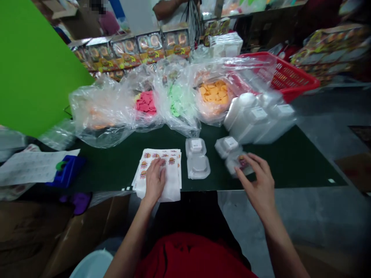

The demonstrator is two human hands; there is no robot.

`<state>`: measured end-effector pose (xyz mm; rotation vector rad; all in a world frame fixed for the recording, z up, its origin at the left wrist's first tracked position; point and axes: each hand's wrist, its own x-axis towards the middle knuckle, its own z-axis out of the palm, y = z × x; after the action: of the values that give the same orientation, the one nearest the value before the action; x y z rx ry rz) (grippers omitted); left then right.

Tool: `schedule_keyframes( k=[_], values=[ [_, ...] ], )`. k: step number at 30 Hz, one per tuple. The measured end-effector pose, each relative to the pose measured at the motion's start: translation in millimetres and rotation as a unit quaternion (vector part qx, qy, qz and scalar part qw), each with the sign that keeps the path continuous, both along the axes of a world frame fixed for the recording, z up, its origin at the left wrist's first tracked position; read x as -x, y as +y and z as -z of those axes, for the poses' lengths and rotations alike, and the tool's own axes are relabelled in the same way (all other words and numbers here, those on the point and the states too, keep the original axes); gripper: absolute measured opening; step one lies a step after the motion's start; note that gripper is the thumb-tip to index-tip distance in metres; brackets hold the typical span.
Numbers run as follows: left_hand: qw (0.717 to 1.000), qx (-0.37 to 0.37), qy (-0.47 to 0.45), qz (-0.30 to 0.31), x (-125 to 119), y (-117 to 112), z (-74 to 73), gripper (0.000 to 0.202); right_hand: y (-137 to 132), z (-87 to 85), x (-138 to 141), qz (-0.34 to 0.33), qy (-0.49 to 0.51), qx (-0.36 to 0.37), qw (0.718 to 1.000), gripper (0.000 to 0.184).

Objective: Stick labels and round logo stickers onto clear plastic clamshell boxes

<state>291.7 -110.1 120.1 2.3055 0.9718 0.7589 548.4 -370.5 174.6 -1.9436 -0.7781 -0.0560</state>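
Observation:
My left hand [155,179] lies on a sheet of burger stickers [171,172], fingers stretched over the printed rows. Other sticker sheets lie beneath it. My right hand [259,183] has its thumb and fingers spread at a clear plastic clamshell [228,162], touching the half that bears a burger sticker [242,160]. A white label [231,142] shows on its other half. Between my hands an unfolded clear clamshell [198,168] lies flat, a white label on its far half and no burger sticker visible on its near half.
Stacked clamshells [261,119] stand at right, before a red basket [290,73]. Clear bags hold pink pieces [146,102], green pieces [175,100] and orange pieces [214,92]. Boxed burger packs [150,44] line the back. A blue tape dispenser [66,172] sits left. Another person's arm [166,8] shows behind.

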Motion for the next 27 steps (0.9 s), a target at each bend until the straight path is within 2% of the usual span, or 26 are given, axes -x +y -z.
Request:
schedule_keyframes(
  k=[2,3,5,6,9,11,13,16,19,23,27],
  values=[
    [0.999,-0.021,0.040,0.005,10.0,1.3,11.8,0.043,4.5,0.1,42.2,-0.022,0.122,-0.045,0.991,0.027],
    [0.998,-0.019,0.052,0.006,14.8,0.1,16.8,0.045,8.8,5.2,64.4,-0.079,0.222,-0.026,0.972,0.026],
    [0.998,-0.008,0.065,0.020,23.4,-5.3,22.9,0.047,21.3,23.7,105.2,-0.184,0.395,0.005,0.900,0.033],
    [0.997,-0.002,0.068,0.033,27.2,-9.0,23.8,0.048,29.1,34.8,121.9,-0.204,0.454,0.002,0.867,0.037],
    [0.995,0.014,0.069,0.074,36.7,-20.9,20.5,0.048,54.1,61.2,152.3,-0.181,0.560,-0.033,0.808,0.051],
    [0.993,0.021,0.066,0.090,41.3,-26.5,17.1,0.047,70.1,66.4,159.0,-0.165,0.587,-0.046,0.791,0.051],
    [0.993,0.026,0.058,0.098,44.6,-28.4,15.4,0.046,85.3,63.3,160.1,-0.168,0.579,-0.050,0.796,0.045],
    [0.993,0.038,0.031,0.104,47.6,-23.0,15.3,0.044,107.9,55.0,159.0,-0.191,0.521,-0.047,0.831,0.034],
    [0.993,0.048,0.007,0.107,47.4,-10.9,14.0,0.043,131.3,53.2,158.9,-0.196,0.469,-0.057,0.859,0.032],
    [0.994,0.026,-0.017,0.106,38.7,3.0,5.0,0.032,156.7,60.0,161.1,-0.196,0.444,-0.071,0.872,0.033],
    [0.993,-0.005,-0.022,0.119,25.3,10.1,-6.5,0.022,167.4,65.5,161.9,-0.211,0.422,-0.071,0.879,0.031]
  ],
)
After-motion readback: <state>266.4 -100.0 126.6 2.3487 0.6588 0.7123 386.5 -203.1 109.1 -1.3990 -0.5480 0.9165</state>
